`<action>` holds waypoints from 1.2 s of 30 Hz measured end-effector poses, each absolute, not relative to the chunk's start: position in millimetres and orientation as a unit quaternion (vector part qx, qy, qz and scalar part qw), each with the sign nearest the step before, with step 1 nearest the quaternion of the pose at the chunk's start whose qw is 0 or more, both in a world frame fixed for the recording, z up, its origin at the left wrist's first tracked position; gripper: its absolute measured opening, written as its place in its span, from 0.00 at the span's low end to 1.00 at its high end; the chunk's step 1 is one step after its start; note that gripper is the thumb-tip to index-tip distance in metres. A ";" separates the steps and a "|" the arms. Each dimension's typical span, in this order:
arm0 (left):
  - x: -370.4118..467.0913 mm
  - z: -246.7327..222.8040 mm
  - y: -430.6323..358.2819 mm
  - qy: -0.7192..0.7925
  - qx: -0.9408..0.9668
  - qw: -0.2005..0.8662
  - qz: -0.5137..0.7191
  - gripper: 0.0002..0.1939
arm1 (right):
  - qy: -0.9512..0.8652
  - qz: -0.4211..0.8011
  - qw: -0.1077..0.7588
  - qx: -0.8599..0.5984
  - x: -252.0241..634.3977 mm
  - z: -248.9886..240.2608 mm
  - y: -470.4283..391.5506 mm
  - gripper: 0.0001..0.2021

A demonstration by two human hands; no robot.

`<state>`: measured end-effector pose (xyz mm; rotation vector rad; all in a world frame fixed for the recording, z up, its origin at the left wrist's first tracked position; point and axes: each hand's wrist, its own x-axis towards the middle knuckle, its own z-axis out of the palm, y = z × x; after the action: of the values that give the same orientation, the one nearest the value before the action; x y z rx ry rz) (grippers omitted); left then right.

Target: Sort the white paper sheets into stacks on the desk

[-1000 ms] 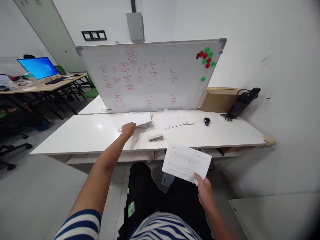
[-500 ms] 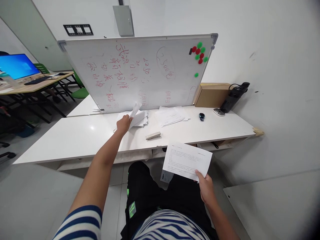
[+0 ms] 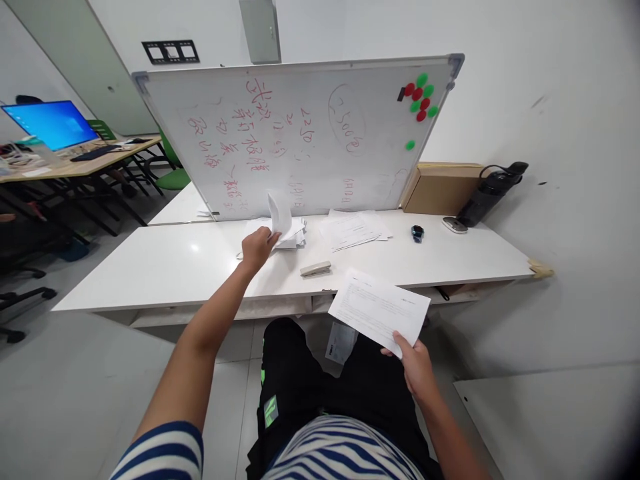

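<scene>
Left hand at far edge of white desk, left of centre, fingers pinched around a curled sheet; its free end bends up in front of whiteboard. One sheet or several in that pinch, can't tell. Paper stack lies right under and beside it on the desk, edges uneven.

Right hand grasps printed paper by its near right corner, thumb on top, fingers beneath. Paper is tilted, in front of the desk's near edge, above the person's lap; print too small to read.

Loose papers fan out on the desk right of the stack, apart from it, near the whiteboard's lower edge. Stapler lies nearer, between the two hands, touched by neither. Farther right: watch on the desk, then mouse just beside black bottle, which leans right. Cardboard box stands behind mouse, right of whiteboard.

Whiteboard stands on the far side of the desk, red handwriting sideways, red and green magnets at upper right. Far left, second table with lit monitor, green chair to its right.
</scene>
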<state>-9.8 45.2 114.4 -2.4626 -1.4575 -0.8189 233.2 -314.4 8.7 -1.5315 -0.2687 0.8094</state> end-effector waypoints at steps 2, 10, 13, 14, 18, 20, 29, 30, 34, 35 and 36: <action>-4.0 127.2 27.3 -0.397 -0.869 0.077 -0.284 0.22 | -0.131 0.359 0.641 -0.666 233.9 14.2 -309.9 0.22; 38.3 150.9 -74.7 0.010 -0.987 -0.031 -0.155 0.10 | -0.180 0.420 0.642 -0.616 226.1 39.9 -293.3 0.17; 46.3 141.7 -104.0 0.147 -0.977 0.014 -0.157 0.09 | -0.171 0.450 0.649 -0.589 224.0 45.3 -292.9 0.16; 46.9 137.5 -110.3 0.167 -0.973 0.030 -0.158 0.08 | -0.165 0.459 0.657 -0.576 223.3 46.8 -293.6 0.17; 44.6 121.6 -123.3 0.150 -0.977 0.088 -0.122 0.08 | -0.140 0.497 0.683 -0.517 221.2 53.1 -298.0 0.20; 43.5 115.5 -127.0 0.113 -0.981 0.123 -0.096 0.09 | -0.134 0.510 0.680 -0.510 221.1 53.8 -299.7 0.22; 49.5 102.9 -148.5 -0.014 -0.984 0.149 -0.098 0.17 | -0.150 0.520 0.685 -0.487 219.6 38.7 -304.8 0.09; 50.1 103.4 -150.1 -0.027 -0.984 0.146 -0.100 0.16 | -0.151 0.520 0.688 -0.483 218.8 38.9 -304.9 0.08; 50.9 109.9 -153.9 -0.076 -0.983 0.120 -0.116 0.16 | -0.150 0.510 0.692 -0.488 216.9 41.1 -304.2 0.10; 50.7 112.2 -154.8 -0.086 -0.982 0.116 -0.120 0.16 | -0.150 0.508 0.693 -0.489 216.7 41.5 -303.9 0.11; 50.5 114.6 -155.9 -0.096 -0.981 0.114 -0.123 0.16 | -0.150 0.506 0.694 -0.490 216.6 41.8 -303.6 0.12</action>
<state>50.5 -155.9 114.6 -2.8767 -0.2806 -0.3608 216.6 -303.6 41.8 -1.0946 -0.3356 1.1299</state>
